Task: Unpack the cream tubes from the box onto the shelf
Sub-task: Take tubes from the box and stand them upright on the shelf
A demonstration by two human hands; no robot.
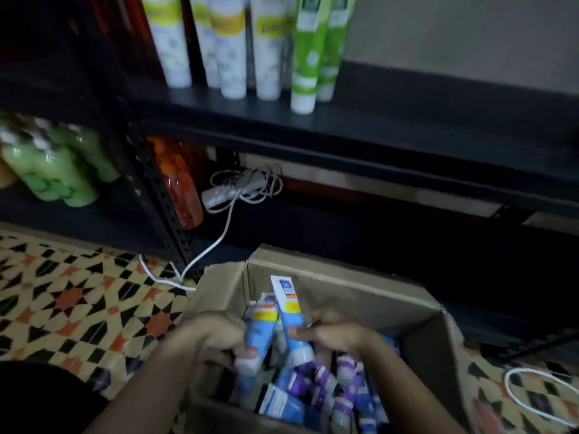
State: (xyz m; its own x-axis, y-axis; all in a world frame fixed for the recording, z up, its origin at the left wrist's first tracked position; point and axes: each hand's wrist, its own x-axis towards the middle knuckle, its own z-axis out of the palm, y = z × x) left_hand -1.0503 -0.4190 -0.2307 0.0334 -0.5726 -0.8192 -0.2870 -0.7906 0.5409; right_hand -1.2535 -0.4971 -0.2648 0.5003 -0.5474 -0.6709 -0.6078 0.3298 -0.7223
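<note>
An open cardboard box (360, 289) stands on the floor below the black shelf (376, 133). Inside lie several blue and purple cream tubes (316, 389). My left hand (213, 336) grips a blue tube (260, 333) over the box, cap end down. My right hand (338, 335) grips another blue tube (289, 311), which points up and away from me. Both hands are just above the pile. On the shelf stand several white-and-yellow tubes (228, 48) and two green tubes (308, 54), all upright on their caps.
A white power strip (232, 189) with a coiled cable lies under the shelf. An orange bottle (181, 189) and green bottles (56, 170) sit on the lower level at left. The floor has patterned tiles (78, 296). The right part of the shelf is bare.
</note>
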